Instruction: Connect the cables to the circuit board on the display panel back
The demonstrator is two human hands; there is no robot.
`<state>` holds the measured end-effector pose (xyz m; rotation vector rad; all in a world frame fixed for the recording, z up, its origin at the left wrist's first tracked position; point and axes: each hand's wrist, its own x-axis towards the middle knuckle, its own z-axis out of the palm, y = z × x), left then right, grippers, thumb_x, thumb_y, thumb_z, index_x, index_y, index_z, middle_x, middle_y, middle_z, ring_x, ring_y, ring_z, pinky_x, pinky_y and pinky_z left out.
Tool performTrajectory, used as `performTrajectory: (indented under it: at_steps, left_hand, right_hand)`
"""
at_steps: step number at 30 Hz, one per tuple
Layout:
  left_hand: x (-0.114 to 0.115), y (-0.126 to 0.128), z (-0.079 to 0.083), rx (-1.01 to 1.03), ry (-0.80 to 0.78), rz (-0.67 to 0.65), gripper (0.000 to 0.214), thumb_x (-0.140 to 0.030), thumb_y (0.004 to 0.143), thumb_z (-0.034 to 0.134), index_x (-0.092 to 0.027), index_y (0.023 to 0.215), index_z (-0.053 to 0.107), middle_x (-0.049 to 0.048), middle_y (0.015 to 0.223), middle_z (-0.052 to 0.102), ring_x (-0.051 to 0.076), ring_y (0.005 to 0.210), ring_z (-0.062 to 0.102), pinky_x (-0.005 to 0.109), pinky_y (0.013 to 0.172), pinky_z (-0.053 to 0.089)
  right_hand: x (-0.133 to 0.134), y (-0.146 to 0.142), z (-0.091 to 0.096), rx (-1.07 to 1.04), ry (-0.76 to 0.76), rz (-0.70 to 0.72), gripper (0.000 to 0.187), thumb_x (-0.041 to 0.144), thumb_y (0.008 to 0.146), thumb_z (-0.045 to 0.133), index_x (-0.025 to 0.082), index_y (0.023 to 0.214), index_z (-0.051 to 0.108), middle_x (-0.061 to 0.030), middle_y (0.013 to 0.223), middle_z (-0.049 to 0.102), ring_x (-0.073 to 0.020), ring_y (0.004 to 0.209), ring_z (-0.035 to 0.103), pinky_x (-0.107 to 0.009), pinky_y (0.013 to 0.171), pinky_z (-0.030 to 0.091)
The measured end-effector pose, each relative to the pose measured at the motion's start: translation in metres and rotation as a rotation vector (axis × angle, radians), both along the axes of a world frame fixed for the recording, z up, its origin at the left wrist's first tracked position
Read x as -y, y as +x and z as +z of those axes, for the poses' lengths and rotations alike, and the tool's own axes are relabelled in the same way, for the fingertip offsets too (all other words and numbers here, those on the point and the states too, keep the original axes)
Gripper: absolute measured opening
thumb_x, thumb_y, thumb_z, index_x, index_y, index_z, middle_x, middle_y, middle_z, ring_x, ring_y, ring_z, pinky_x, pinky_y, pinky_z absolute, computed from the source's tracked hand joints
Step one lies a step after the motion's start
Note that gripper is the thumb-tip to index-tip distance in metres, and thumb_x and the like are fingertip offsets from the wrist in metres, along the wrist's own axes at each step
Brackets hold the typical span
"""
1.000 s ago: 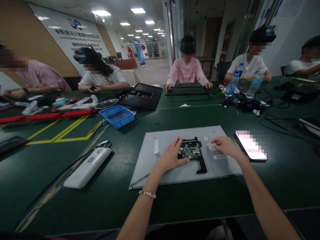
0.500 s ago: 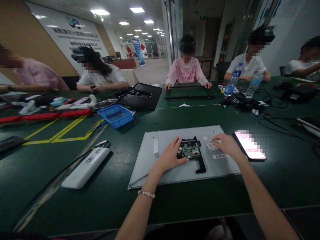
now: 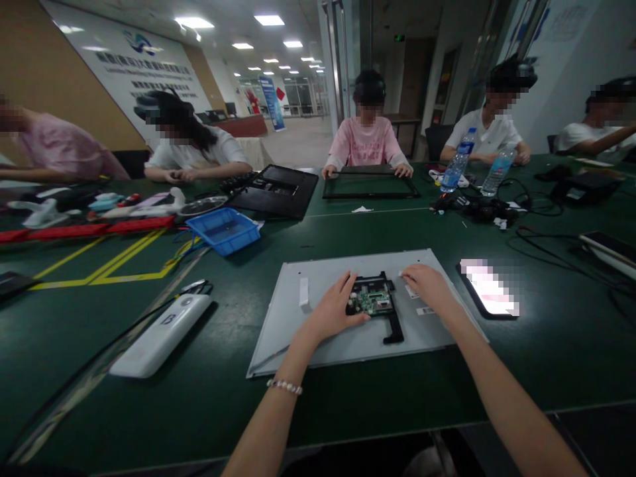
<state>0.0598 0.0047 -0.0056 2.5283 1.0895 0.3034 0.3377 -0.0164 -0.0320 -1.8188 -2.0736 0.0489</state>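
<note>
A flat grey-white metal panel [image 3: 338, 348] lies before me on the green table. On it rests a green circuit board [image 3: 373, 303] in a black bracket [image 3: 394, 328]. My left hand [image 3: 330, 310] lies against the left end of the board, thumb and fingers spread along its edges. To the right of the bracket, my right hand [image 3: 426, 286] has its fingertips pinched at a small white sticker [image 3: 401, 273] on the panel; the fingers partly cover it. Below that hand is a printed label [image 3: 426, 311]. A white strip [image 3: 304, 293] is on the panel's left part.
A lit phone [image 3: 489, 288] lies right of the panel, a white power bank [image 3: 163, 338] with a cable to its left. Farther back are a blue tray [image 3: 226, 232], a black laptop shell [image 3: 278, 192], and water bottles [image 3: 457, 162]. Across the table a person [image 3: 370, 142] holds a black frame [image 3: 370, 196].
My right hand has moved left and slightly up, from the printed labels to the small white sticker. My left hand stays by the circuit board. The whole view has shifted slightly.
</note>
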Motion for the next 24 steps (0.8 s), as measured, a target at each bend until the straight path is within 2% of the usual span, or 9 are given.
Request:
performTrajectory:
  at_steps: [6, 13, 17, 24]
  left_hand:
    - [0.000, 0.000, -0.001, -0.003, 0.002, 0.008, 0.096, -0.060, 0.075, 0.057, -0.026, 0.147, 0.003, 0.0086, 0.154, 0.007, 0.031, 0.136, 0.025, 0.046, 0.109, 0.026]
    - [-0.001, 0.001, -0.001, -0.002, 0.015, -0.006, 0.095, -0.057, 0.076, 0.059, -0.025, 0.146, 0.004, 0.0081, 0.154, 0.008, 0.030, 0.136, 0.024, 0.044, 0.109, 0.026]
    - [0.000, 0.001, 0.000, -0.002, 0.016, -0.017, 0.095, -0.058, 0.075, 0.058, -0.025, 0.146, 0.003, 0.0082, 0.154, 0.008, 0.031, 0.136, 0.024, 0.046, 0.109, 0.026]
    - [0.000, 0.000, 0.001, -0.004, 0.013, -0.016, 0.095, -0.059, 0.075, 0.057, -0.024, 0.146, 0.004, 0.0081, 0.154, 0.007, 0.030, 0.136, 0.024, 0.044, 0.110, 0.026]
  right_hand:
    - [0.002, 0.003, -0.002, -0.081, 0.067, -0.037, 0.023, 0.022, 0.090, 0.044, 0.020, 0.099, 0.065, -0.0070, 0.103, 0.066, -0.0203, 0.098, 0.059, -0.030, 0.084, 0.044]
    - [0.007, 0.002, 0.003, -0.097, -0.040, 0.041, 0.023, 0.019, 0.086, 0.047, 0.021, 0.098, 0.067, -0.0056, 0.102, 0.067, -0.0191, 0.097, 0.060, -0.030, 0.085, 0.043]
    - [0.012, 0.005, 0.007, -0.126, -0.055, 0.022, 0.026, 0.018, 0.085, 0.046, 0.021, 0.101, 0.066, -0.0065, 0.105, 0.066, -0.0193, 0.098, 0.059, -0.031, 0.085, 0.043]
    - [0.019, 0.016, 0.005, -0.180, -0.120, 0.032, 0.026, 0.032, 0.077, 0.056, 0.020, 0.098, 0.066, -0.0080, 0.096, 0.065, -0.0207, 0.086, 0.061, -0.032, 0.076, 0.047]
